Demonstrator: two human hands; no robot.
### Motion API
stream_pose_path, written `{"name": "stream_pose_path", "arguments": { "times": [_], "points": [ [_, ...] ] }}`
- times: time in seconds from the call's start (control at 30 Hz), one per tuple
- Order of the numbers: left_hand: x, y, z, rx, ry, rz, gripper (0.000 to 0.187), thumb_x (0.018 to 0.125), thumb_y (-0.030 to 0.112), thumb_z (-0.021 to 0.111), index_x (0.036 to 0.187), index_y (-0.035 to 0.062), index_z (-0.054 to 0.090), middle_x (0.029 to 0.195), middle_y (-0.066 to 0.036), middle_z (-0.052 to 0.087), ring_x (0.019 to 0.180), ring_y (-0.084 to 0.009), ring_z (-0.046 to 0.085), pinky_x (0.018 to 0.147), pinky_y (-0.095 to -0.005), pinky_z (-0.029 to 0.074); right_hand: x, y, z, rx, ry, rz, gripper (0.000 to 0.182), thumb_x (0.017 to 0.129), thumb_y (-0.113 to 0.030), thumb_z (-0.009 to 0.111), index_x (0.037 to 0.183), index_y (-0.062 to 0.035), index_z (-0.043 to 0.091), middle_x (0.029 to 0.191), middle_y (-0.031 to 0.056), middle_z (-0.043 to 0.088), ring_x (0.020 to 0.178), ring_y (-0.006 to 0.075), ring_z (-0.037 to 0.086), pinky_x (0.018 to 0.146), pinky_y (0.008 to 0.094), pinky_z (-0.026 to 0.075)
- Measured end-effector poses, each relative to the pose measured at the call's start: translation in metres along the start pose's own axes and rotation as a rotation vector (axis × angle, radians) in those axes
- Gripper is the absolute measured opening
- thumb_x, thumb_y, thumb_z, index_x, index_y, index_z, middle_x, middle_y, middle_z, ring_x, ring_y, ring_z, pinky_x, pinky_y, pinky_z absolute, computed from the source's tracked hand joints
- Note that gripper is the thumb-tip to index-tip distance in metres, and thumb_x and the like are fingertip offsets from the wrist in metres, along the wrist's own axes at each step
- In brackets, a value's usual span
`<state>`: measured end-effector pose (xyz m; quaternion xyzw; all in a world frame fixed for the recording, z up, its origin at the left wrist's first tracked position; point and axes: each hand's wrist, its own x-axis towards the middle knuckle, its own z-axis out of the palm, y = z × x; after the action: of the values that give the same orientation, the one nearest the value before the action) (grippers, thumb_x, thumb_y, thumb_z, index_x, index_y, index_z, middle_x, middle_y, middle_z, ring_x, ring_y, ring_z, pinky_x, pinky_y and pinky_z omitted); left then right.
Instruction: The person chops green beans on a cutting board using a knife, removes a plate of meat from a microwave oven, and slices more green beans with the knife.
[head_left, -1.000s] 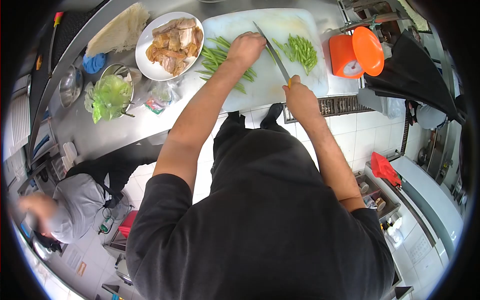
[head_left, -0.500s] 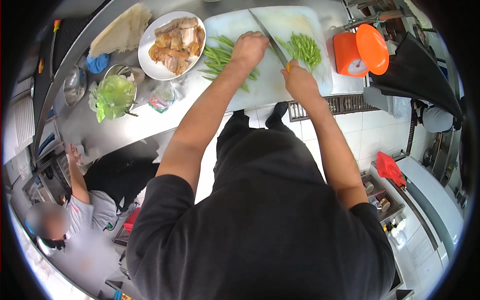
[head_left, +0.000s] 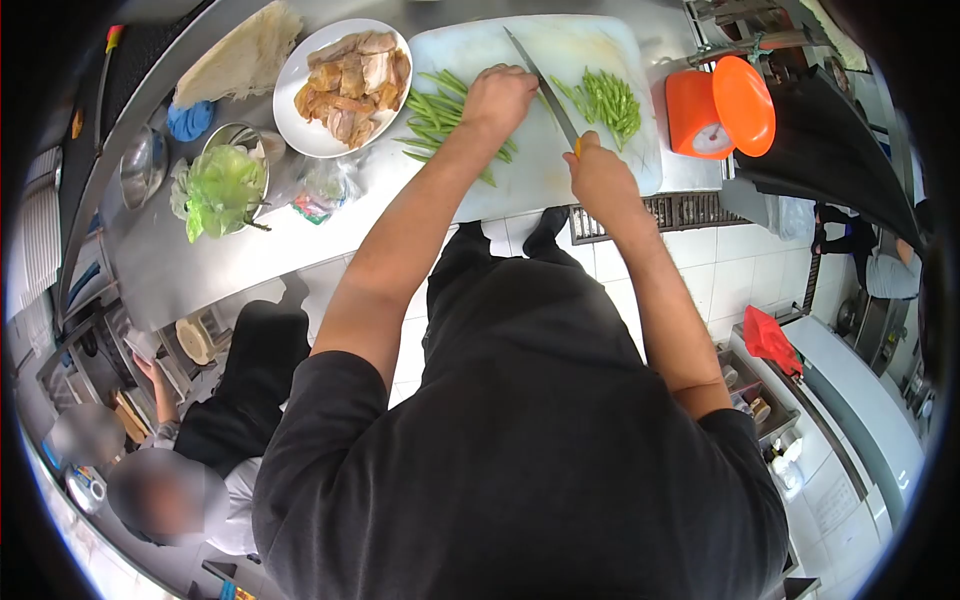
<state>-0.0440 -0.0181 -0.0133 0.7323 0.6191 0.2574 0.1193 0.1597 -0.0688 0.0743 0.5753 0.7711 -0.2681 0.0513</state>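
My right hand is closed round the yellow handle of a long kitchen knife, its blade slanting up and left over the white cutting board. Just left of the blade, my left hand is curled down on some green beans, fingertips tucked and mostly hidden. Uncut beans spread out to the left of that hand and under its wrist. Right of the knife lies a pile of sliced green beans.
Left of the board are a plate of chopped cooked meat, a metal bowl with a green leafy bag, and a small plastic packet. An orange scale stands at right. Two people, one by the shelves, are at lower left.
The knife has shifted slightly, its tip a little lower and to the right. My left hand stays on the beans. At lower left, a person has moved nearer and a second head shows.
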Motion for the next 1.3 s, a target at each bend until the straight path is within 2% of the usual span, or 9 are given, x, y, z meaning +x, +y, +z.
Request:
{"name": "stream_pose_path", "arguments": {
  "times": [0.3,0.47,0.63,0.73,0.97,1.03,1.1,1.17,1.3],
  "points": [
    [0.004,0.003,-0.007,0.003,-0.034,-0.021,0.01,0.089,0.014,0.074,0.097,0.0089,0.078,0.1,-0.007,0.077,0.1,-0.0314,0.07,0.09,-0.0445,0.058,0.014,-0.003,-0.003,0.025,-0.01,-0.016,0.035,0.105,-0.026,0.06,0.114,0.0057,0.051,0.092,0.0318,0.073,0.09,0.05,0.072,0.081,0.0568,0.057],
    [0.001,-0.001,-0.005,-0.004,-0.05,-0.017,0.01,0.09,0.015,0.073,0.097,0.0094,0.078,0.102,-0.008,0.077,0.101,-0.0311,0.071,0.091,-0.044,0.058,0.03,0.002,0.025,0.062,0.024,0.011,0.035,0.105,-0.026,0.06,0.116,0.0063,0.052,0.093,0.0314,0.073,0.091,0.0496,0.072,0.081,0.0565,0.057],
    [0.004,0.001,-0.007,0.035,-0.089,-0.044,0.011,0.091,0.016,0.074,0.098,0.0101,0.078,0.101,-0.007,0.077,0.101,-0.0304,0.071,0.09,-0.0439,0.058,0.027,-0.003,0.002,0.07,0.024,-0.027,0.038,0.104,-0.028,0.061,0.117,0.0064,0.052,0.093,0.0312,0.073,0.091,0.0494,0.072,0.08,0.0558,0.058],
    [0.002,0.0,-0.008,0.029,-0.091,-0.03,0.012,0.091,0.019,0.074,0.099,0.0106,0.078,0.102,-0.008,0.077,0.101,-0.0303,0.071,0.09,-0.0441,0.059,0.031,-0.003,0.025,0.133,0.049,-0.006,0.039,0.104,-0.029,0.062,0.116,0.0068,0.052,0.093,0.0322,0.072,0.092,0.0491,0.072,0.081,0.0557,0.057],
    [0.014,-0.003,-0.012,0.041,-0.216,0.015,0.014,0.093,0.021,0.071,0.102,0.0115,0.077,0.106,-0.009,0.076,0.101,-0.0329,0.071,0.09,-0.0455,0.058,0.042,0.016,0.014,0.375,-0.034,0.017,0.039,0.104,-0.033,0.063,0.112,0.0045,0.057,0.094,0.0342,0.071,0.093,0.0515,0.07,0.081,0.0571,0.055],
    [0.013,-0.008,-0.008,0.01,-0.198,0.04,0.014,0.093,0.021,0.07,0.101,0.0116,0.076,0.105,-0.01,0.075,0.101,-0.0341,0.07,0.091,-0.0464,0.058,0.034,0.041,0.028,0.284,0.094,-0.104,0.036,0.104,-0.033,0.063,0.113,0.0016,0.058,0.096,0.0334,0.071,0.095,0.0533,0.068,0.081,0.0583,0.053],
    [0.019,-0.008,-0.009,0.138,-0.305,0.059,0.012,0.094,0.021,0.067,0.098,0.0113,0.074,0.103,-0.011,0.073,0.102,-0.0352,0.07,0.092,-0.0473,0.058,0.015,0.053,0.021,0.312,0.056,-0.018,0.036,0.105,-0.033,0.062,0.114,0.0008,0.058,0.099,0.033,0.071,0.097,0.0546,0.067,0.083,0.0591,0.052],
    [0.018,-0.007,-0.008,0.095,-0.277,0.117,0.012,0.093,0.018,0.066,0.095,0.0081,0.072,0.102,-0.014,0.072,0.102,-0.0353,0.071,0.094,-0.0468,0.057,0.001,0.071,0.023,0.376,0.075,0.055,0.036,0.105,-0.033,0.061,0.113,0.0018,0.056,0.099,0.0338,0.071,0.1,0.0549,0.066,0.085,0.0597,0.051],
    [0.014,-0.008,-0.016,0.192,-0.223,0.141,0.013,0.09,0.017,0.065,0.092,0.0041,0.069,0.099,-0.016,0.071,0.101,-0.035,0.071,0.094,-0.0456,0.056,-0.007,0.086,0.019,0.21,0.138,0.043,0.037,0.106,-0.034,0.06,0.114,0.0024,0.055,0.093,0.0352,0.07,0.096,0.0563,0.066,0.081,0.0606,0.052]
  ]
}}
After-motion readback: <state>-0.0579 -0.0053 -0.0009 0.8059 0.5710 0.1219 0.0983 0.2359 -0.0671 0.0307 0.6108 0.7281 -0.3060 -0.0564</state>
